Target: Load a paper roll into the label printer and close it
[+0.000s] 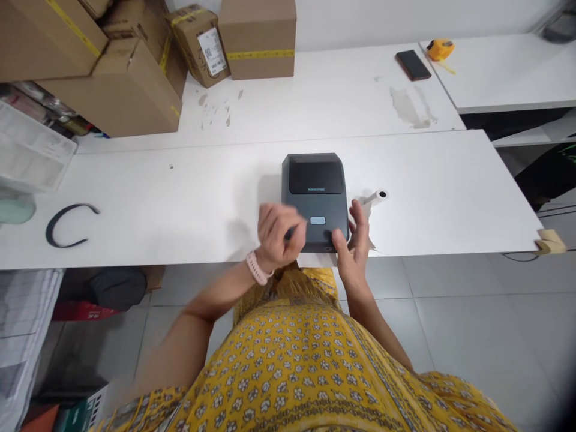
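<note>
A dark grey label printer [315, 207] with a glossy black window and a pale blue button lies near the front edge of the white table. My left hand [279, 234], a pink band on its wrist, is curled into a loose fist over the printer's left front corner; it is slightly blurred, and nothing shows in it. At the right front corner, my right hand [353, 249] grips the printer, thumb on top and fingers along the side. Just beyond those fingers lies a small white paper roll [377, 197].
Cardboard boxes [258, 42] stack up at the back left. A black curved band [53, 225] lies at the left. Toward the back right are a phone [413, 65] and an orange tape measure [440, 49]. A tape roll [551, 241] sits at the right front corner.
</note>
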